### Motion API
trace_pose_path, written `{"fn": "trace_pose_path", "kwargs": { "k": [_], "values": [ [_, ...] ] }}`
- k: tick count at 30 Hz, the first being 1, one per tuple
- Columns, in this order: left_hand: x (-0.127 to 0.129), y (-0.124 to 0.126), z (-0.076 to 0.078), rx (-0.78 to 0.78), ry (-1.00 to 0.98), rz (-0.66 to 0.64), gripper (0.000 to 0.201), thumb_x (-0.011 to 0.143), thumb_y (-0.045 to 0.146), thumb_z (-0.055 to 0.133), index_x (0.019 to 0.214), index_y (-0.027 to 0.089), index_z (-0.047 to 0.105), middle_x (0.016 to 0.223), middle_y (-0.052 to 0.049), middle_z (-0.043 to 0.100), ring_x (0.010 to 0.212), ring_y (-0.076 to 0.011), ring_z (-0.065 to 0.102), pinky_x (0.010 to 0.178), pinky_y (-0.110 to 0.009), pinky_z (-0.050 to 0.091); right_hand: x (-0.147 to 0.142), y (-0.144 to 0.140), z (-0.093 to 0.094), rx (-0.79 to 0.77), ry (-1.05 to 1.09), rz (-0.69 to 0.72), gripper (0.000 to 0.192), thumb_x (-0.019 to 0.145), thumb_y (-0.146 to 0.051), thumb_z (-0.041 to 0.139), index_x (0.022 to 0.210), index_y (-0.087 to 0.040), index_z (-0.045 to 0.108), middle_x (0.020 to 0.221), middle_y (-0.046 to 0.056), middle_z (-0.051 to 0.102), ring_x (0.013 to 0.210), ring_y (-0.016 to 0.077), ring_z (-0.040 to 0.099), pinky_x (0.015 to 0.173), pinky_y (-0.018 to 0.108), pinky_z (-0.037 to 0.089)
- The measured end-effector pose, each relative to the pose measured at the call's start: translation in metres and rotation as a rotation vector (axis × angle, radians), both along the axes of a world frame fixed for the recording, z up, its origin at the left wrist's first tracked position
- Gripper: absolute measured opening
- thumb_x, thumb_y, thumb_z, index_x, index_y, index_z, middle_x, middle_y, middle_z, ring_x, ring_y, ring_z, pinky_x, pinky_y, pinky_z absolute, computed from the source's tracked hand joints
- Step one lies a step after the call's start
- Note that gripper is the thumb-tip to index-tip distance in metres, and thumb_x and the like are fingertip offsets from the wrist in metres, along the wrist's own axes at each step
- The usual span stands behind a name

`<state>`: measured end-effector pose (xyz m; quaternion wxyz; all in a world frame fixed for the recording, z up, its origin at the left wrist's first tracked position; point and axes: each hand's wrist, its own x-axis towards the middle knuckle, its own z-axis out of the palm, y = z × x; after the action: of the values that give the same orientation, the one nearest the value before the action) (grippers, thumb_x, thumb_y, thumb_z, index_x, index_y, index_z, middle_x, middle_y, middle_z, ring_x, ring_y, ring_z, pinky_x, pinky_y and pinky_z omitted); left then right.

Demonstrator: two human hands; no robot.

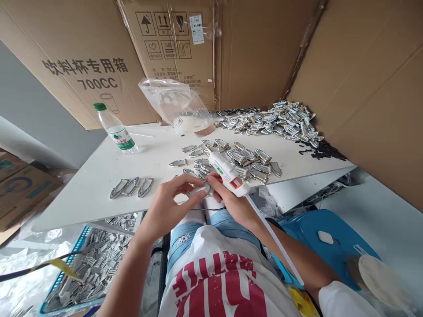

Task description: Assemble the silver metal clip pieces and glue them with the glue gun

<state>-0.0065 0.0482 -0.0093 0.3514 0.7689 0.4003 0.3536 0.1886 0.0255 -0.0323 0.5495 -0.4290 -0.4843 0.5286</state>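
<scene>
water bottle (116,130), plastic bag (175,105), cardboard boxes (82,66)

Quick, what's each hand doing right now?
Left hand: closed on a metal clip.
Right hand: closed on a glue gun.

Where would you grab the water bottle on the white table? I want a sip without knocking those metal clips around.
Grip the water bottle around its labelled middle, coming from the near left side. It stands upright on the table, apart from other things, so its round body is free all round. The scattered metal clips lie to its right, so that side is probably worse.
</scene>
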Motion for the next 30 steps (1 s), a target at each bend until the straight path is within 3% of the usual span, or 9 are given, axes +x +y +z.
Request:
{"fn": "trace_pose_path", "kwargs": {
  "k": [3, 6, 9, 16, 21, 30],
  "values": [
    [-0.004, 0.002, -0.001, -0.148, 0.009, -0.004, 0.037, 0.096, 0.048, 0.079, 0.125, 0.025, 0.075, 0.094, -0.004, 0.078, 0.08, -0.0199, 0.073, 0.076, -0.032, 0.064, -0.001, -0.001, -0.001, 0.009, -0.03, -0.01, 0.038, 0.096, -0.059, 0.068, 0.1, -0.021, 0.067, 0.06, -0.008, 0.046, 0.055, 0.0124, 0.041, 0.054, 0.026, 0.032],
    [-0.008, 0.002, 0.0, -0.2, 0.075, -0.039, 0.03, 0.096, 0.051, 0.076, 0.11, 0.024, 0.078, 0.088, -0.004, 0.075, 0.071, -0.0173, 0.067, 0.062, -0.029, 0.059, -0.001, -0.003, -0.004, 0.004, -0.054, -0.009, 0.037, 0.099, -0.058, 0.068, 0.097, -0.021, 0.066, 0.062, -0.008, 0.044, 0.055, 0.0127, 0.04, 0.053, 0.027, 0.031],
    [-0.014, 0.002, 0.003, -0.192, 0.056, -0.036, 0.027, 0.096, 0.05, 0.075, 0.094, 0.023, 0.078, 0.087, -0.005, 0.075, 0.073, -0.0171, 0.067, 0.064, -0.028, 0.058, -0.002, -0.004, -0.008, 0.007, -0.093, -0.011, 0.038, 0.102, -0.059, 0.065, 0.093, -0.022, 0.064, 0.059, -0.007, 0.043, 0.054, 0.0134, 0.038, 0.053, 0.028, 0.031],
    [-0.029, 0.008, 0.006, -0.179, -0.165, 0.211, 0.027, 0.089, 0.045, 0.085, 0.097, 0.02, 0.078, 0.084, -0.005, 0.078, 0.071, -0.0175, 0.072, 0.067, -0.028, 0.063, -0.006, -0.006, -0.007, -0.006, -0.132, -0.026, 0.045, 0.096, -0.065, 0.068, 0.087, -0.021, 0.066, 0.056, -0.006, 0.044, 0.054, 0.0145, 0.04, 0.053, 0.029, 0.033],
    [-0.031, 0.009, 0.009, -0.17, -0.304, 0.35, 0.024, 0.087, 0.04, 0.087, 0.093, 0.02, 0.075, 0.082, -0.002, 0.075, 0.07, -0.018, 0.076, 0.071, -0.031, 0.067, -0.007, -0.009, -0.013, -0.046, -0.136, 0.073, 0.046, 0.095, -0.065, 0.072, 0.085, -0.02, 0.07, 0.058, -0.006, 0.042, 0.054, 0.0132, 0.034, 0.052, 0.029, 0.028],
    [-0.021, 0.001, 0.009, -0.19, -0.303, 0.312, 0.028, 0.086, 0.044, 0.086, 0.093, 0.02, 0.073, 0.081, -0.003, 0.077, 0.07, -0.0215, 0.08, 0.072, -0.035, 0.069, -0.007, -0.011, -0.021, -0.048, -0.178, 0.134, 0.046, 0.096, -0.067, 0.073, 0.087, -0.022, 0.073, 0.059, -0.005, 0.04, 0.055, 0.0146, 0.033, 0.05, 0.03, 0.025]
  ]
}}
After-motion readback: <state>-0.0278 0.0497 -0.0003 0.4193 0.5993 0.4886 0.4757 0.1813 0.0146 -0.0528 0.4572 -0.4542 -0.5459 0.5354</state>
